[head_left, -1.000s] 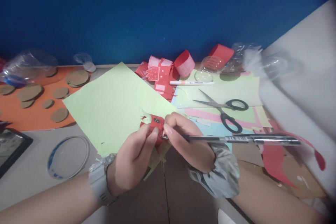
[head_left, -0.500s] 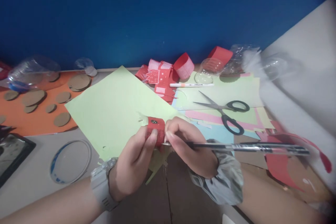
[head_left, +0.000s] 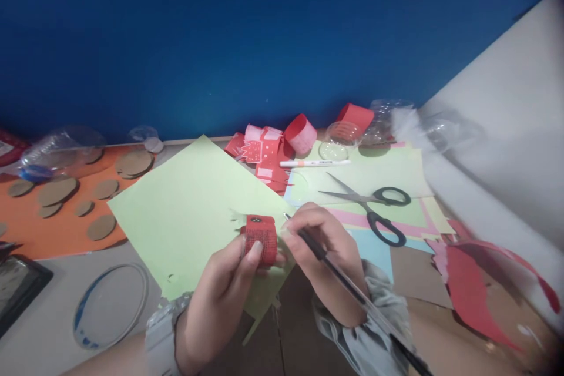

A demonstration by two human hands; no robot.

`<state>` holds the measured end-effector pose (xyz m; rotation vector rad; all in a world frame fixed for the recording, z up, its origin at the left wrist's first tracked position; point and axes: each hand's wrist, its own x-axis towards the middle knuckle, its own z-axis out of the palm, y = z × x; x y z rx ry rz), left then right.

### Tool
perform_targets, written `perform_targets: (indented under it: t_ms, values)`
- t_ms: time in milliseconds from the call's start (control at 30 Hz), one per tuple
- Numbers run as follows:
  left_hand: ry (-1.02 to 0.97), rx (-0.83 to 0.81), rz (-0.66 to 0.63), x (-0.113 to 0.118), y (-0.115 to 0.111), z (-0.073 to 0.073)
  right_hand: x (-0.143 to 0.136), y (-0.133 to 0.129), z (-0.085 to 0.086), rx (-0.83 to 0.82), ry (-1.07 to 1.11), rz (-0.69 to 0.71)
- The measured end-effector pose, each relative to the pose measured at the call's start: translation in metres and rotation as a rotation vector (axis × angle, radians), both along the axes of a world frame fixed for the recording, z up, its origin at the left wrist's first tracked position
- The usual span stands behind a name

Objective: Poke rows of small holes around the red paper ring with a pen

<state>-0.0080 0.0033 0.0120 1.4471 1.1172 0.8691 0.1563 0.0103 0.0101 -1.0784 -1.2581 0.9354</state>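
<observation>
My left hand (head_left: pixel 224 291) is closed around a small red paper roll (head_left: pixel 261 241) covered in fine dark pen lines, with a round black mark near its top. Pinched in my right hand (head_left: pixel 328 264) is a clear-barrelled ballpoint pen (head_left: pixel 348 285); its tip points up and left, a little apart from the roll. Beneath both hands lies a light green sheet (head_left: pixel 194 200), with a torn or cut edge near the roll.
Black-handled scissors (head_left: pixel 368 202) lie open on coloured papers at right, below a white marker (head_left: pixel 315 163). Red paper pieces (head_left: pixel 271 153) sit against the blue wall. Cardboard discs (head_left: pixel 57 191) rest on an orange sheet (head_left: pixel 101 205), near a tape ring (head_left: pixel 110 305).
The pen has come away from the red roll and swung from level to slanting, its back end now low. My right hand has turned with it. The whole view has shifted slightly upward.
</observation>
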Motion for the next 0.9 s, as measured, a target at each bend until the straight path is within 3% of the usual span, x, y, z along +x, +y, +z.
perform_targets:
  t_ms: [100,233,400,900]
  values:
    - [-0.021,0.017,-0.033,-0.0010,-0.0005,0.0008,0.0013,-0.0014,-0.0021,-0.030,-0.008,0.108]
    - [-0.052,0.001,-0.078,-0.0024,-0.0027,-0.0019,0.0011,-0.0029,-0.0070,-0.119,0.012,0.110]
    - [-0.017,0.024,-0.062,-0.0033,-0.0029,-0.0049,0.0021,-0.0050,-0.0083,-0.103,-0.045,0.200]
    - [0.007,-0.006,-0.088,-0.0026,-0.0017,-0.0032,0.0034,-0.0054,-0.0065,-0.127,-0.081,0.195]
